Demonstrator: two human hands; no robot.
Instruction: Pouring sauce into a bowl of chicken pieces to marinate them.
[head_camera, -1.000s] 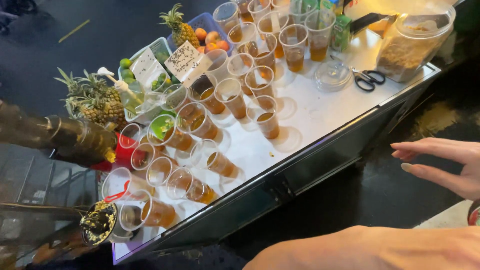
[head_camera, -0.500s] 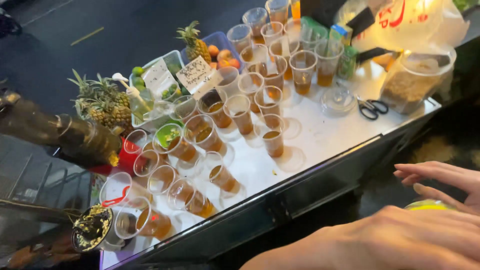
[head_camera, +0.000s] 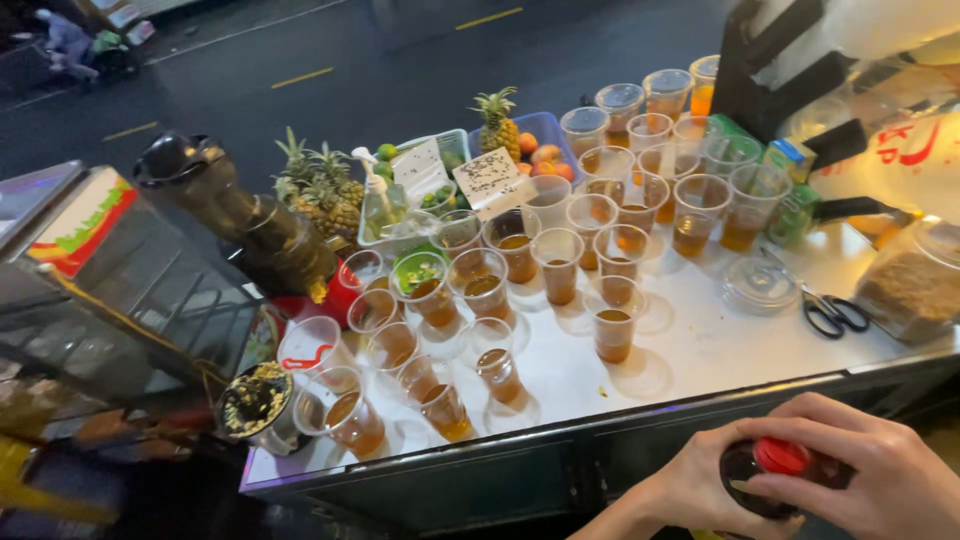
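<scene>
both hands (head_camera: 800, 480) grip a red-capped bottle (head_camera: 765, 472) below the counter edge (head_camera: 620, 420).

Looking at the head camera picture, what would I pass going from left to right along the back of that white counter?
Dark juicer machine → cluster of pineapples → pump bottle → lone pineapple → crowd of clear plastic cups of amber drink → black scissors → clear jar of brown granules.
</scene>
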